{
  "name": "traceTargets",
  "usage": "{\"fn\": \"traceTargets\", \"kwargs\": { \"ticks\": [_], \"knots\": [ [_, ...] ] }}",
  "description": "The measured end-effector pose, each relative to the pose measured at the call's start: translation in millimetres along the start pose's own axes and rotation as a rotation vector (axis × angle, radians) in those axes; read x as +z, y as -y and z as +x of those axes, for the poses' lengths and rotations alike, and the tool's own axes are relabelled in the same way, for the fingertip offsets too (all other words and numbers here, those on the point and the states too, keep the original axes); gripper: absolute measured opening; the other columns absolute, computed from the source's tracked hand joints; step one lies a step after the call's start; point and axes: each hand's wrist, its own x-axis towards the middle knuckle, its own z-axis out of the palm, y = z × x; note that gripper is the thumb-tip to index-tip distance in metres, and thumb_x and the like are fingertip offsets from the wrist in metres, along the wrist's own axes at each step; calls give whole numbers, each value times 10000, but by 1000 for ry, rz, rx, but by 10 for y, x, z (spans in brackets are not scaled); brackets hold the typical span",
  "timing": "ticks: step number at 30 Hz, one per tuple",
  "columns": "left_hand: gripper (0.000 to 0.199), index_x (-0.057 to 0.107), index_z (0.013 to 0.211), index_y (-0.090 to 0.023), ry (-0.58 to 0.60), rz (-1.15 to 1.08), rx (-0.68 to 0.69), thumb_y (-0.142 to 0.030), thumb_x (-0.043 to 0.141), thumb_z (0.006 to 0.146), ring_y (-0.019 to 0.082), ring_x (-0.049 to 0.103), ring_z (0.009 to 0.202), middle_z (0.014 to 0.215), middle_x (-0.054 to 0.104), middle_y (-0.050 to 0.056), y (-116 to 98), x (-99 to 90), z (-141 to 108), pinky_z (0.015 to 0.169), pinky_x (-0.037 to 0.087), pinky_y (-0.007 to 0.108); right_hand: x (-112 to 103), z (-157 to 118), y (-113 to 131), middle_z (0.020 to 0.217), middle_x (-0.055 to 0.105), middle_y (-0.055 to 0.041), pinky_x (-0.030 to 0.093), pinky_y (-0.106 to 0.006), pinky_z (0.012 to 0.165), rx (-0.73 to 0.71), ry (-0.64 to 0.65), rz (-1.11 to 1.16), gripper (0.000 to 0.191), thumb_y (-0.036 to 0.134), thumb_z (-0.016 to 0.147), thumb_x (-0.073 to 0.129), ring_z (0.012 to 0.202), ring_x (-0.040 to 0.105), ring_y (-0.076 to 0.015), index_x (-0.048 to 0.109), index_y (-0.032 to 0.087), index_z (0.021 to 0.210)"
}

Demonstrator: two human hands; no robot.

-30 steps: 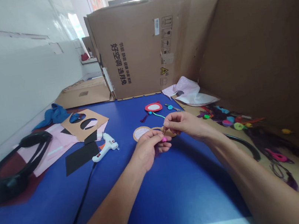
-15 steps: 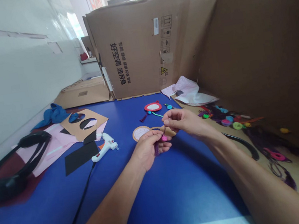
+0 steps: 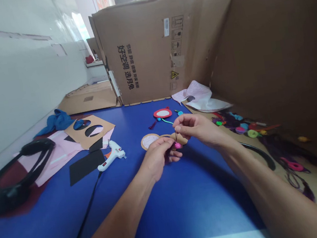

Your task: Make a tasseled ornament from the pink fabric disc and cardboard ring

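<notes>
A dark, thin cord (image 3: 176, 135) runs up from a pink bead (image 3: 177, 145) between my two hands. My right hand (image 3: 194, 127) pinches the upper end of this cord between thumb and forefinger. Beside the bead, my left hand (image 3: 159, 152) has thumb and forefinger closed on the tassel, its other fingers loosely curled. That tassel is mostly hidden by the fingers. Just behind the hands lies a round brown-rimmed piece with a white centre (image 3: 150, 140). Farther back is a red oval piece with a white centre (image 3: 163, 113), with a dark tassel (image 3: 152, 125) and a green cord attached.
A white glue gun (image 3: 112, 155) with a black cable lies left on the blue table (image 3: 157, 214). Nearby are black paper (image 3: 85, 167), cut-out cardboard (image 3: 99, 122) and a black headset-like object (image 3: 20, 175). Beads and tassels (image 3: 246, 127) are scattered right, beside tall cardboard walls (image 3: 149, 56).
The pink bead has shifted slightly right and now sits at the tip of the left fingers. Less of the purple tassel shows below the left hand. The right hand keeps its pinch.
</notes>
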Motion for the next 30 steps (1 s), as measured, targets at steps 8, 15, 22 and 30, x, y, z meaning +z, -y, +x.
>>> {"fn": "traceTargets", "kwargs": {
  "ticks": [8,15,22,30],
  "knots": [
    [36,672,939,-154,25,190,35,-183,656,925,90,677,599,938,785,80,74,27,-27,541,517,195,-63,-54,75,683,662,7,414,-263,552,25,33,-12,354,488,831,855,588,585,-129,681,202,945],
    [60,629,953,-166,11,317,13,-116,602,934,83,643,563,809,759,39,52,92,-76,521,486,187,-158,-52,66,724,654,11,428,-259,563,19,-26,-29,345,461,798,884,607,558,-114,722,194,945],
    [20,634,929,-170,44,407,35,-158,622,917,80,613,559,810,752,36,66,94,-83,528,470,195,-227,-38,15,787,659,7,421,-258,569,17,-46,-27,341,458,796,893,618,541,-108,733,204,957],
    [73,637,943,-186,46,536,15,-222,642,879,93,591,560,792,733,19,80,52,-53,540,442,216,-256,-26,2,798,643,3,424,-258,567,4,-55,-43,350,477,789,893,627,524,-110,739,208,951]
  ]
}}
